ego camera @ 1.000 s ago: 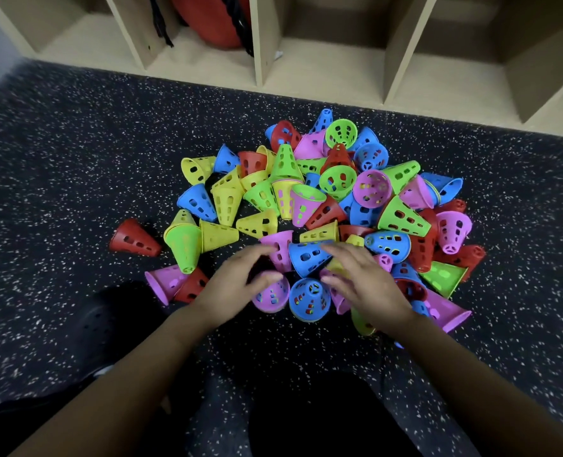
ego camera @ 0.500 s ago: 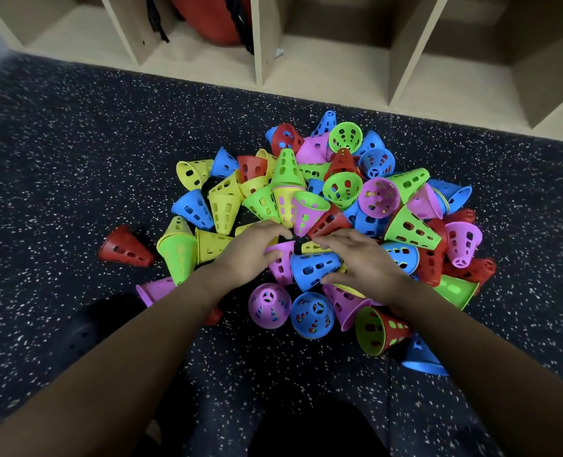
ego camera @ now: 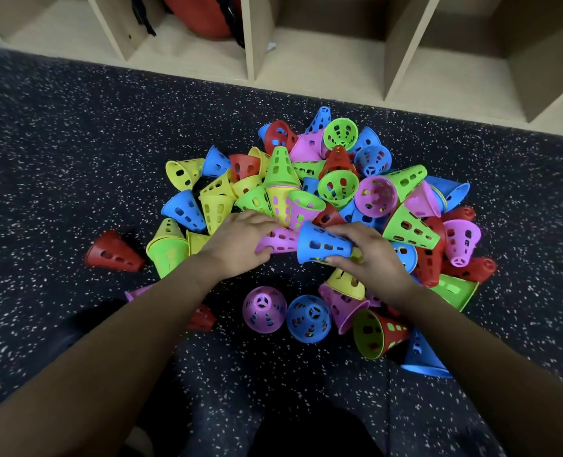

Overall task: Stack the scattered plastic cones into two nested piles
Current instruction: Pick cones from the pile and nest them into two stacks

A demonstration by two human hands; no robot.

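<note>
A heap of perforated plastic cones (ego camera: 339, 189) in red, blue, green, yellow and pink lies on the dark speckled floor. My left hand (ego camera: 237, 242) grips a pink cone (ego camera: 278, 240) lying on its side at the heap's near edge. My right hand (ego camera: 367, 255) grips a blue cone (ego camera: 323, 244), also on its side, with its wide mouth facing the pink one. The two cones touch or overlap. A pink cone (ego camera: 264, 310) and a blue cone (ego camera: 308, 318) stand upright on the floor just below my hands.
A red cone (ego camera: 113, 253) lies apart at the left. A green-lined red cone (ego camera: 379, 333) and a blue cone (ego camera: 422, 356) lie at the near right. Wooden cubby shelves (ego camera: 395, 51) line the far edge, one holding a red ball (ego camera: 201, 14).
Both hands have moved up from the upright pink and blue cones into the heap. The left has taken a pink cone and the right a blue one, lifted and turned sideways.
</note>
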